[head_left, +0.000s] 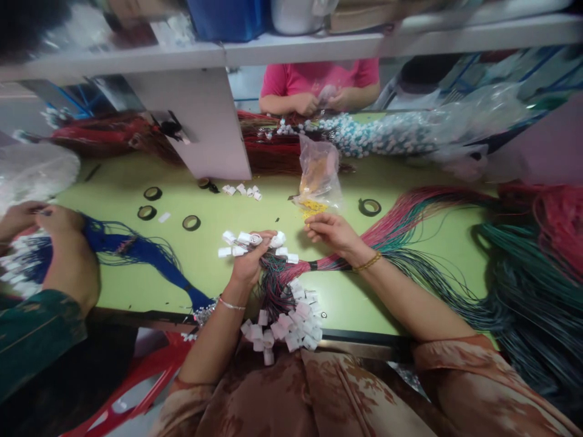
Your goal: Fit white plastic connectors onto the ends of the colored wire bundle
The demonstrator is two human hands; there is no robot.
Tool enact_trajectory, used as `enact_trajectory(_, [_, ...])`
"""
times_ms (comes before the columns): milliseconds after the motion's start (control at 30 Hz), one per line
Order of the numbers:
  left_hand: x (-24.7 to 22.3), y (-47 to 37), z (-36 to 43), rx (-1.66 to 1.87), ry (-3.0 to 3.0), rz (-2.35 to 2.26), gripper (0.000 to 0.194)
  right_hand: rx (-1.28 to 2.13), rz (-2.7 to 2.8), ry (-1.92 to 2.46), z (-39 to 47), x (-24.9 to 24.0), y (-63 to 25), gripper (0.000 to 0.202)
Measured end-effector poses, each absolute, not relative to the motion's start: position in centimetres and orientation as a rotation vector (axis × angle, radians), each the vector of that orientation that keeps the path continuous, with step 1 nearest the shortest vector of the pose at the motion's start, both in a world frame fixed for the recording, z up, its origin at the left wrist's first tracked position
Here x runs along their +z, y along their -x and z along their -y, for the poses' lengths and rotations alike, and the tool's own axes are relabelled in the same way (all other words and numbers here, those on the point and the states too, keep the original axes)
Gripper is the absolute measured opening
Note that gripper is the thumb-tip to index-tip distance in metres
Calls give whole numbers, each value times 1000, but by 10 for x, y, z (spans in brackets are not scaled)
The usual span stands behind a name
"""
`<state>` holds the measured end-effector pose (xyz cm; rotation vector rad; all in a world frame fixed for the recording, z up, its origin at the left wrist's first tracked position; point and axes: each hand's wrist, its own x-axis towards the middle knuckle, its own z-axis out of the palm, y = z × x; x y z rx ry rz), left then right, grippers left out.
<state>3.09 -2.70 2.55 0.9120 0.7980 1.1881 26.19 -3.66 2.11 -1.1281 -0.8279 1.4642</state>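
Observation:
My left hand (pixel 250 260) is closed around several wires whose white connectors (pixel 248 238) stick out above and beside the fingers. Below it, more white connectors (pixel 291 325) hang at the table's front edge on the same wire bundle (pixel 332 262), which is bound with black tape. My right hand (pixel 334 233) has thumb and fingertips pinched together beside a small heap of yellow pieces (pixel 314 206). Whatever lies between those fingertips is too small to make out. The heap spills from a clear plastic bag (pixel 320 173).
Rolls of black tape (pixel 191 223) and loose white connectors (pixel 243 191) lie on the green table (pixel 218 285). Red, green and dark wires (pixel 523 291) pile up at the right. A co-worker's hands (pixel 54 221) handle blue wires (pixel 136 243) at left; a person in pink (pixel 319 85) works opposite.

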Motion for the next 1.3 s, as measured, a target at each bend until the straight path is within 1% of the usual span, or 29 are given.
enact_trajectory(167, [22, -31, 29, 1181, -931, -841, 30, 1543, 797, 1010, 40, 30, -242, 31])
enact_trajectory(300, [20, -30, 31, 1158, -1014, -846, 34, 1443, 910, 977, 45, 37, -228, 37])
enact_trajectory(367, [19, -30, 31, 1157, -1035, -841, 35, 1367, 1016, 975, 50, 42, -220, 34])
enact_trajectory(433, [19, -30, 32, 1181, -1036, -836, 34, 1239, 1160, 992, 54, 47, -212, 26])
enact_trajectory(533, [19, -30, 32, 1223, -1041, -843, 33, 873, 1408, 1042, 60, 52, -203, 10])
enact_trajectory(600, [20, -31, 32, 1222, -1044, -845, 36, 662, 1514, 1074, 62, 54, -198, 8])
enact_trajectory(667, [21, -30, 31, 1208, -1062, -845, 36, 589, 1556, 1099, 63, 54, -194, 9])
enact_trajectory(800, [22, -29, 29, 1231, -1168, -843, 26, 636, 1539, 1130, 64, 53, -190, 6])
enact_trajectory(967, [21, -28, 27, 1243, -1222, -835, 19, 693, 1509, 1154, 64, 54, -189, 4])
enact_trajectory(1233, [24, -33, 32, 1370, -1368, -1002, 5, 722, 1512, 1247, 63, 53, -189, 9])
enact_trajectory(1300, [23, -34, 34, 1395, -1387, -1035, 5, 697, 1523, 1251, 67, 50, -184, 15])
